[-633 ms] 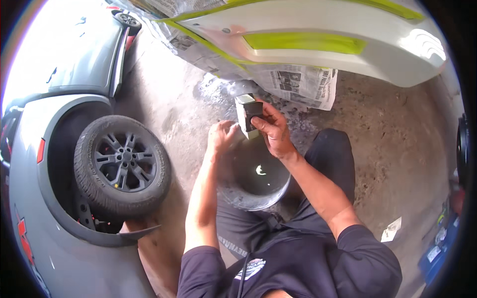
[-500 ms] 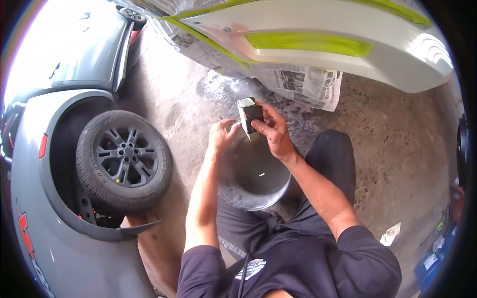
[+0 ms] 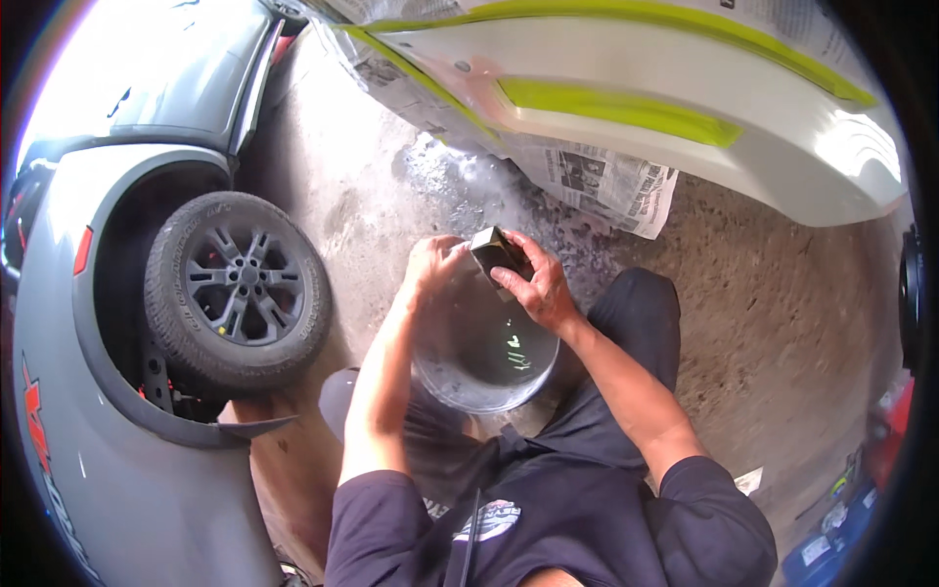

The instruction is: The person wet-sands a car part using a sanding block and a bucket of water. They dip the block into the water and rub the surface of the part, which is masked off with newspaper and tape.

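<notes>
- In the head view, we saw a rough, stained grey-brown floor [image 3: 753,323], wet and whitish in one patch beyond the hands.
- Ahead of us, a white vehicle panel [image 3: 685,64] was masked with yellow-green tape [image 3: 616,110] and newspaper [image 3: 599,184].
- To our left was a grey vehicle [image 3: 147,479], with a wheel [image 3: 245,277] jutting from its arch; a blue container [image 3: 831,543] lay at lower right.
- We saw the right hand [image 3: 548,293] with its fingers closed around a dark block with a pale end [image 3: 501,258], tilted above a bucket [image 3: 486,403].
- The left hand [image 3: 428,264] was half curled just beside the block; we could not tell whether its fingers touched or held anything.
- We noticed dense print on the newspaper, lettering around the tyre, a red graphic on the grey bodywork and a round, lettered emblem on the dark shirt [image 3: 587,519].
</notes>
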Demonstrator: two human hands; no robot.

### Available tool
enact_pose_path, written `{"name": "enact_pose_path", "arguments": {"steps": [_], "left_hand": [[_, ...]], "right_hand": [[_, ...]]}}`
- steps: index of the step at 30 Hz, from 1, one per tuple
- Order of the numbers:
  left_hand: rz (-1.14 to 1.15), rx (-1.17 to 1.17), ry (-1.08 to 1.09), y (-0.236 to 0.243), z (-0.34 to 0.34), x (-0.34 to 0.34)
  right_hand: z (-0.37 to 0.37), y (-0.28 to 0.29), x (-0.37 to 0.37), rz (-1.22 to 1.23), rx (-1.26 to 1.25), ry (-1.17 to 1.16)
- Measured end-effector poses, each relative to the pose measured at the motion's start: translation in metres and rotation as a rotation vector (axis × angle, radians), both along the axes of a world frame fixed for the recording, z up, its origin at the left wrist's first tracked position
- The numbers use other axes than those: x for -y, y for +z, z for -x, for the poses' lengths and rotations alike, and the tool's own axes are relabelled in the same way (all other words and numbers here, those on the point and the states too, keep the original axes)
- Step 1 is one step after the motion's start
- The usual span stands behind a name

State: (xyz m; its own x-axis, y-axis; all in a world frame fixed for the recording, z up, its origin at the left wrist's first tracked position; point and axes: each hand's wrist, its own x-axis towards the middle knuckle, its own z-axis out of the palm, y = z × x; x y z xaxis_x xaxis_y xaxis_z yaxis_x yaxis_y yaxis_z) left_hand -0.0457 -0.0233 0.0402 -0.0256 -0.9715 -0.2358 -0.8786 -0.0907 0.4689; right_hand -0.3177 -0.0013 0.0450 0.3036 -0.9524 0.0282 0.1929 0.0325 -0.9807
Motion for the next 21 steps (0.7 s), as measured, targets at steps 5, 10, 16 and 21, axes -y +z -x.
{"name": "enact_pose_path", "arguments": {"steps": [5,10,16,21], "left_hand": [[-0.122,-0.051,-0.118,0.0,-0.013,0.005],[-0.288,-0.16,-0.215,0.003,-0.008,0.022],[-0.113,-0.215,-0.623,-0.007,0.01,0.054],[-0.21,-0.209,-0.632,-0.002,0.012,0.056]], "right_hand": [[-0.009,-0.007,-0.003,-0.035,0.017,-0.046],[-0.005,-0.005,-0.003,-0.189,0.135,-0.14],[-0.009,0.0,-0.001,-0.187,0.185,-0.31],[-0.037,-0.002,-0.001,-0.092,0.098,-0.645]]}}
